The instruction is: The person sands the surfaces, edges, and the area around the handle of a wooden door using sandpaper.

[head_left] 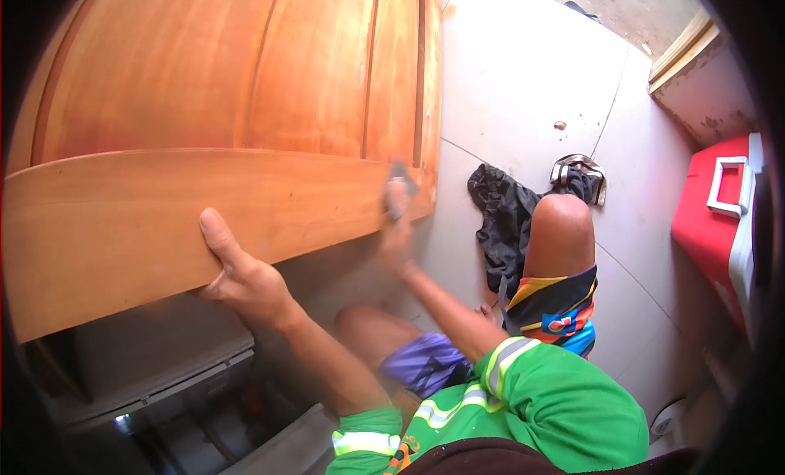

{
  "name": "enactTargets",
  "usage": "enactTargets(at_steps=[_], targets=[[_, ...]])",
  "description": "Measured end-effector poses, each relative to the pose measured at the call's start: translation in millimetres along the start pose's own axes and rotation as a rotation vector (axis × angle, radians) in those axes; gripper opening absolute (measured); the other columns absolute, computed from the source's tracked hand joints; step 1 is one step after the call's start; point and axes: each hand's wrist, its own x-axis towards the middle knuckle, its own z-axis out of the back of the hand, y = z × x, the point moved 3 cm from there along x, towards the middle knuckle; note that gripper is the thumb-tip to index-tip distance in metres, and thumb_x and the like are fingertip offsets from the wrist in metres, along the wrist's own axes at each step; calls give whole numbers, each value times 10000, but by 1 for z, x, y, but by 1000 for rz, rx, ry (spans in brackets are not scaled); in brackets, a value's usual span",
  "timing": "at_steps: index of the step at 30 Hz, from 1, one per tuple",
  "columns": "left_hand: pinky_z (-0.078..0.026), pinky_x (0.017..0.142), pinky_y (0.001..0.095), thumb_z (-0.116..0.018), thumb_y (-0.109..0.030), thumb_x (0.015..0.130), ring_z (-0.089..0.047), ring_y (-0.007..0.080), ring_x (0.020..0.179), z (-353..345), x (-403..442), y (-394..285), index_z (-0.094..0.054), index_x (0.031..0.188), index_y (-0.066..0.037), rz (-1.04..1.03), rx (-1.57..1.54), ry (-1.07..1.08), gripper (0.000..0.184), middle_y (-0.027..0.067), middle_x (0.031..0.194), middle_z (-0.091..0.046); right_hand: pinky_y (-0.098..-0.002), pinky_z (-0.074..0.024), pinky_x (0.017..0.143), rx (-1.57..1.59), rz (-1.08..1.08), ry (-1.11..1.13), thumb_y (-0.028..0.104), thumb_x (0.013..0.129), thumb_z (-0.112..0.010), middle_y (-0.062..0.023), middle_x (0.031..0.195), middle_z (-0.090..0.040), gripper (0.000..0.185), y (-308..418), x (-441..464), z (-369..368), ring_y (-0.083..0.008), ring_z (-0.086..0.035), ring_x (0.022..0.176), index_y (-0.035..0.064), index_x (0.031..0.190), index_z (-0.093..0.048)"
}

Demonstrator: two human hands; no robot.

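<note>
A large orange-brown wooden panel (319, 74) with vertical grooves fills the upper left, and a smooth board (123, 221) runs along its near edge. My left hand (249, 283) grips the lower edge of this board, thumb on its face and fingers hidden beneath. Near the board's right end, my right hand (396, 230) presses a small grey pad (398, 189) against the wood. Both the pad and this hand are blurred by motion.
Black cloth (503, 221) lies on the tiled floor (531, 82) beside my bent knee. A red cooler box (707, 213) with a white handle stands at the right. Dark glass-fronted equipment (188, 410) sits below the board.
</note>
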Motion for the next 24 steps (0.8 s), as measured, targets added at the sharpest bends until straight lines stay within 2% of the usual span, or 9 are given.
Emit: enactTargets(at_steps=[4,5,7,11,16,17,21,22,24], targets=[[-567,864,354,-677,-262,1017,-641,260,1036,4,6,14,-547,1274,110,-115,55,-50,470,217,1247,-614,-452,-124,1287,46,-509,-225,31,1007,-369,-240,1651,-310,586,-64,43,-1,-394,-232,1553,-53,1584,-310],[-565,865,355,-679,-258,1016,-640,260,1039,3,7,14,-543,1275,111,-102,13,-46,471,218,1252,-611,-453,-120,1287,63,-188,-249,24,1006,-370,-237,1651,-312,586,0,60,-19,-400,-229,1553,-51,1584,-313],[-558,853,359,-667,-232,1020,-636,261,1015,5,1,16,-553,1262,110,-68,-25,-38,434,212,1222,-616,-456,-121,1287,15,134,-194,17,1001,-379,-237,1650,-312,589,66,40,-34,-410,-224,1553,-49,1583,-316],[-552,867,369,-675,-220,1014,-629,263,1014,2,5,11,-524,1287,110,1,-54,-55,454,208,1224,-606,-466,-141,1282,-220,338,96,17,987,-412,-251,1649,-301,606,45,0,-17,-424,-215,1552,-49,1582,-315],[-540,921,383,-693,-238,1006,-609,264,1082,3,5,12,-485,1326,103,-64,20,-44,512,210,1264,-583,-518,-148,1277,108,-299,-180,22,952,-471,-259,1643,-304,657,16,45,-11,-421,-203,1558,-58,1582,-306],[-535,923,386,-693,-238,1007,-605,265,1088,4,4,10,-490,1322,101,-32,12,-22,506,210,1265,-580,-516,-165,1275,-48,93,-177,34,950,-496,-258,1646,-295,685,86,49,-22,-422,-211,1555,-49,1595,-281],[-526,909,394,-689,-239,1011,-605,268,1074,-2,-2,5,-530,1289,108,7,-111,-13,473,202,1242,-596,-510,-201,1267,-121,381,5,-2,926,-462,-251,1621,-358,656,92,41,-12,-418,-253,1543,-22,1573,-357],[-523,913,394,-689,-238,1010,-606,266,1076,4,-4,4,-537,1287,111,-16,-18,4,470,196,1236,-602,-503,-199,1269,155,125,-55,4,933,-465,-252,1610,-376,630,49,38,11,-418,-276,1533,-14,1558,-392],[-517,921,395,-691,-234,1010,-608,260,1079,5,1,4,-549,1281,116,-91,124,23,465,185,1225,-616,-492,-195,1272,294,-93,-124,12,942,-467,-253,1598,-395,599,8,48,28,-413,-310,1518,-2,1540,-431]])
